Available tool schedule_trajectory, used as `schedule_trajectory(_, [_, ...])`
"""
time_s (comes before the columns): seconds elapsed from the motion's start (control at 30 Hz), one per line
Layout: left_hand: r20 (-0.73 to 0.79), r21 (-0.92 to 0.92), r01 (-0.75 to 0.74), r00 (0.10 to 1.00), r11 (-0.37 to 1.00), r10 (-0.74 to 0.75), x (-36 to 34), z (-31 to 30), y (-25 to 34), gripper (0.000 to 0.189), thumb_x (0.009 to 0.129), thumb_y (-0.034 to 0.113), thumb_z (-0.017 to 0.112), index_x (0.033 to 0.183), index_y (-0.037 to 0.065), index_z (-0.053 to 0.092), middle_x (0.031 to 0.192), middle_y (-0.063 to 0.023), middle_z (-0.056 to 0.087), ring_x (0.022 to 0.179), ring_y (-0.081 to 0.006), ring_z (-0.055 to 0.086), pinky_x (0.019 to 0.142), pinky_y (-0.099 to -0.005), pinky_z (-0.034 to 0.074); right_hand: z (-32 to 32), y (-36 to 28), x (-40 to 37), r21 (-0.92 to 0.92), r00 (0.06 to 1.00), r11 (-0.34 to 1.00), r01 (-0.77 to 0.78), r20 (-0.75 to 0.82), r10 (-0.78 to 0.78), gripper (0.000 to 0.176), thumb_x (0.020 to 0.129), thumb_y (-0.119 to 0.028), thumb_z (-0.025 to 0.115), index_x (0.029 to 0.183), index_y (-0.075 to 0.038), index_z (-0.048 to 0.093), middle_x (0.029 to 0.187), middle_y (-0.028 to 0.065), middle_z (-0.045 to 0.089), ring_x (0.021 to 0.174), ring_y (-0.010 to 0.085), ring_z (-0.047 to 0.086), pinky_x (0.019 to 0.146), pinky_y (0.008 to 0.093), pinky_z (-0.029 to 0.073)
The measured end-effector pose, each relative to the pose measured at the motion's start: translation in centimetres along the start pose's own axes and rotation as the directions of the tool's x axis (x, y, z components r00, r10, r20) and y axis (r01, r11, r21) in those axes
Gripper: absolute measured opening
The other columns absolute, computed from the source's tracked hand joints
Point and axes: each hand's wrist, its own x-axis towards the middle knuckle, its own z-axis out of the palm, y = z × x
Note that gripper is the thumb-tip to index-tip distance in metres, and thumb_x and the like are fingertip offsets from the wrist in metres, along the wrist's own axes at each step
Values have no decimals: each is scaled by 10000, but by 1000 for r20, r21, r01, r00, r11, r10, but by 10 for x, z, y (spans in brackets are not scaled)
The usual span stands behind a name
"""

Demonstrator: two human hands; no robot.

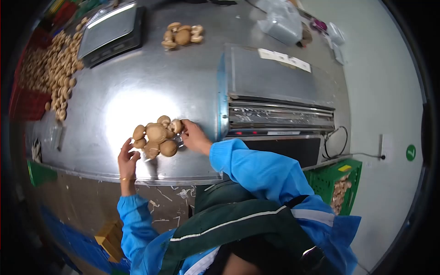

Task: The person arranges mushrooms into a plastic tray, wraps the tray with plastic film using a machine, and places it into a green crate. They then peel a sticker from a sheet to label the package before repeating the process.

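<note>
A heap of brown mushrooms [156, 135] sits in a clear tray on the steel table [137, 87], near its front edge. My left hand [127, 160] touches the left side of the heap with its fingers curled on the tray's edge. On the right side, my right hand [195, 136] grips the tray and the mushrooms there. Both sleeves are bright blue.
A weighing scale [110, 31] stands at the back left, beside a long pile of loose mushrooms [55, 64]. A second small batch of mushrooms [182, 35] lies at the back. A film wrapping machine [279, 96] fills the table's right. A green crate [341, 185] stands below it.
</note>
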Motion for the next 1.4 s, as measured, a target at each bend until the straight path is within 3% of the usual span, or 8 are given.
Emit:
schedule_trajectory(0.2, [128, 39, -161, 980, 986, 155, -33, 73, 129, 675, 752, -90, 579, 1381, 78, 403, 1141, -117, 545, 803, -111, 528, 701, -251, 513, -151, -79, -64, 151, 995, 987, 60, 65, -70, 440, 818, -28, 566, 1246, 16, 472, 857, 106, 601, 708, 159, 587, 637, 295, 479])
schedule_trajectory(0.6, [511, 154, -524, 768, 837, 387, 39, 360, 189, 630, 759, -78, 558, 1340, 138, 447, 1004, -92, 590, 776, -148, 584, 702, -266, 498, -396, 37, -53, 113, 969, 990, 83, -242, -54, 433, 798, -21, 609, 1217, 51, 522, 799, 59, 608, 652, 87, 557, 620, 236, 460])
schedule_trajectory(0.87, [503, 145, -477, 790, 867, 351, 26, 368, 180, 595, 772, -42, 587, 1332, 98, 443, 1043, -112, 611, 799, -165, 622, 731, -277, 509, -411, 54, -76, -50, 949, 996, 74, -305, -86, 310, 806, -66, 626, 1100, 28, 594, 801, 78, 639, 702, 146, 597, 659, 286, 485])
schedule_trajectory(1.0, [353, 502, -656, 750, 563, 559, -19, 322, 179, 353, 794, 35, 638, 1143, 53, 587, 927, -149, 676, 802, -237, 672, 710, -333, 527, -425, 53, -137, -385, 871, 911, 144, -388, -302, 196, 811, -151, 657, 941, -6, 638, 778, 99, 637, 764, 245, 612, 711, 357, 476])
schedule_trajectory(1.1, [247, 792, -407, 896, 456, 370, -58, 300, 178, 224, 790, 144, 685, 978, 42, 622, 854, -107, 695, 756, -250, 679, 665, -317, 524, -423, 57, -162, -697, 868, 714, -60, -390, -307, 223, 789, -244, 690, 812, -31, 626, 736, 98, 628, 760, 292, 592, 728, 397, 441])
schedule_trajectory(1.23, [190, 784, -387, 894, 485, 407, -47, 326, 151, 284, 744, 212, 734, 931, 41, 604, 754, -111, 674, 674, -250, 659, 614, -328, 504, -384, 71, -136, -394, 892, 917, -67, -435, -122, 216, 798, -242, 689, 803, -44, 604, 674, 74, 633, 678, 230, 594, 642, 362, 448])
schedule_trajectory(1.3, [227, 442, -349, 935, 826, 274, -33, 328, 142, 345, 755, 114, 722, 1061, 19, 595, 729, -72, 655, 648, -175, 630, 622, -282, 490, -382, 64, -133, 234, 919, 972, -6, -381, 97, 134, 841, -148, 635, 863, -21, 595, 687, 36, 612, 652, 125, 569, 591, 280, 440])
schedule_trajectory(1.4, [273, 81, -75, 961, 994, 50, -76, 306, 174, 453, 767, 17, 693, 1193, -17, 542, 735, -26, 618, 664, -112, 578, 651, -240, 467, -402, 46, -164, 501, 955, 864, 51, -279, 105, 124, 848, -51, 586, 955, 11, 573, 749, -2, 555, 678, 63, 492, 628, 207, 399])
